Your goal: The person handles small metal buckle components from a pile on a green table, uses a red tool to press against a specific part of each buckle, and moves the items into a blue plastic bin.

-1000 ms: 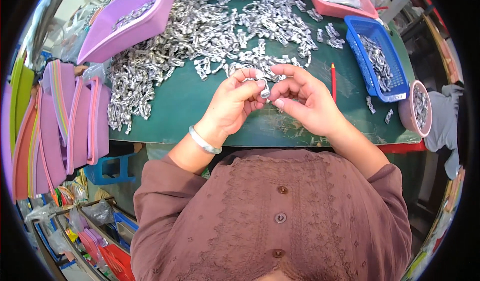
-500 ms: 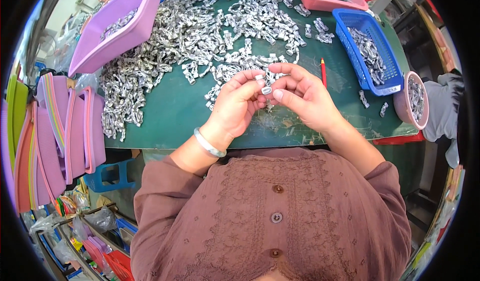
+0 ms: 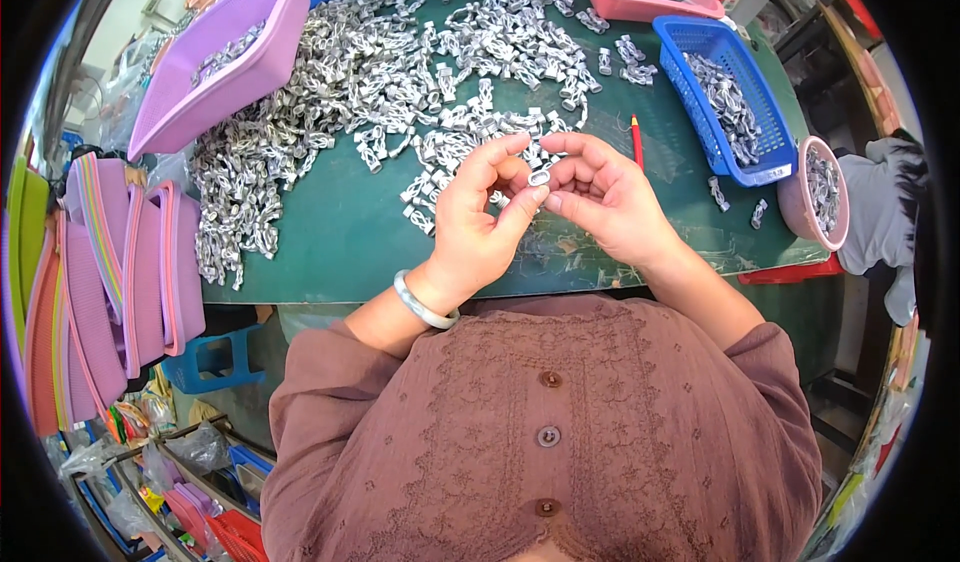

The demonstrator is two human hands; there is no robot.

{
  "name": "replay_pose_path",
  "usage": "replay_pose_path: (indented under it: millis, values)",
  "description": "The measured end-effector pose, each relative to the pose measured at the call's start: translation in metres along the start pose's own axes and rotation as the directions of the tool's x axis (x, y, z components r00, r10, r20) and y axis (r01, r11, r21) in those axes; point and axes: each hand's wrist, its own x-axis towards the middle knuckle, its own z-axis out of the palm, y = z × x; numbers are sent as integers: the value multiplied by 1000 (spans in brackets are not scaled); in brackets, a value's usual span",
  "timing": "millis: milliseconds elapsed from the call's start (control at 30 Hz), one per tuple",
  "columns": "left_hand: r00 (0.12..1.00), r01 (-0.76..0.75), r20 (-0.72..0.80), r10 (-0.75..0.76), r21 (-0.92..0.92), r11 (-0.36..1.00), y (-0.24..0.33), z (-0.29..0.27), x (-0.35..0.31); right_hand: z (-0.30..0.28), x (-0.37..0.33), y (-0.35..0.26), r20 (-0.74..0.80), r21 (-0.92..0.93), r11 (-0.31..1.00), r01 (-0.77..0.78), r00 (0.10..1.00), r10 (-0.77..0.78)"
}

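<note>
Silver metal clip | pinched between left hand and right hand fingertips | both grips closed

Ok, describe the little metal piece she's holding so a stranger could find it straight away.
On the green table, below the big heap of silver metal parts, the left hand and right hand meet. The small silver loop pinched between their fingertips is the only part lifted off the table.
</note>
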Motion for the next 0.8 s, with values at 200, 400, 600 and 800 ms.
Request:
replay_pose_path:
  millis: [200, 400, 600, 800]
  values:
    - [996, -93, -12, 94, 77, 993, 6, -1, 2, -2, -1, 6, -8, -107, 990, 91, 996, -92]
    - [999, -14, 35, 17, -63, 998, -5, -2, -2, 5, -6, -3, -46, -284, 934, 214, 971, -237]
    - [992, 129, 11, -129, 0, 992, 4, -3, -4, -3, -7, 0, -32, -421, 861, 286, 944, -329]
    - [979, 201, -58, -194, 144, 969, -7, -31, -32, -44, -34, -23, -237, -453, 875, 174, 922, -306]
